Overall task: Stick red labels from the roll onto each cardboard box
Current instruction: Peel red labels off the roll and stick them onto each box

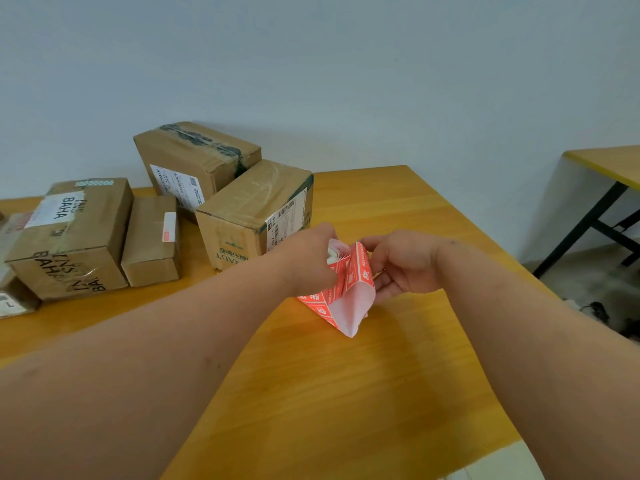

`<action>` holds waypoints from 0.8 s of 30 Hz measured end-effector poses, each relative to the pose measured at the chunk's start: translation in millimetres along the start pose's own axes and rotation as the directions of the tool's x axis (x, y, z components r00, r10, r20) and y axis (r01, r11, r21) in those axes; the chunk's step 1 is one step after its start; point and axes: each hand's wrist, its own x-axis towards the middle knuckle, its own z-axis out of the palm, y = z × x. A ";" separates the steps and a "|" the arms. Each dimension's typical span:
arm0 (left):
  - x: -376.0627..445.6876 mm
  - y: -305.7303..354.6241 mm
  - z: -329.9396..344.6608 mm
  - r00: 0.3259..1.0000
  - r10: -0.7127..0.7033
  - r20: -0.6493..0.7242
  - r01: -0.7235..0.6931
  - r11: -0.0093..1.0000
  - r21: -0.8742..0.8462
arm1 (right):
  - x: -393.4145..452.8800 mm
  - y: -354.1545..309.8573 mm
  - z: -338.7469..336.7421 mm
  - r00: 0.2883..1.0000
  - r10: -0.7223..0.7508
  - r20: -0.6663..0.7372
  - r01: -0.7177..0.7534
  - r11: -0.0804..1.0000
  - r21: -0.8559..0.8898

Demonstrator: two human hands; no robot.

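Observation:
A roll of red labels (337,256) sits above the wooden table (346,393), gripped by my left hand (308,261). Its loose strip of red labels (349,289) on white backing hangs down and folds toward the tabletop. My right hand (398,265) pinches the strip's upper edge from the right. Several cardboard boxes stand at the back left: a taped box (256,216) nearest the hands, a tall box (194,161) behind it, a small box (152,237) with a red label, and a large box (69,237) marked BAHA.
The table's right edge (485,237) runs diagonally close to my right arm. A second table (609,164) with black legs stands at the far right. A wall lies behind the boxes. Part of another box (14,299) shows at the left edge.

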 end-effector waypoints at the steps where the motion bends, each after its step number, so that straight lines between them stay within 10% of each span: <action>1: -1.0 -0.6 -1.4 1.000 -0.006 0.009 0.006 1.000 0.003 | -1.1 1.1 0.0 1.000 0.012 0.021 -0.012 1.000 0.001; 12: -15.8 -4.9 -16.4 0.995 0.035 0.096 -0.055 0.977 0.205 | 0.5 10.2 35.7 0.977 0.111 0.181 -0.084 0.985 -0.148; 24: -46.2 -9.0 -20.6 0.973 0.117 -0.201 -0.074 0.976 0.205 | -18.7 -8.3 40.1 0.983 0.016 -0.185 -0.086 0.921 -0.379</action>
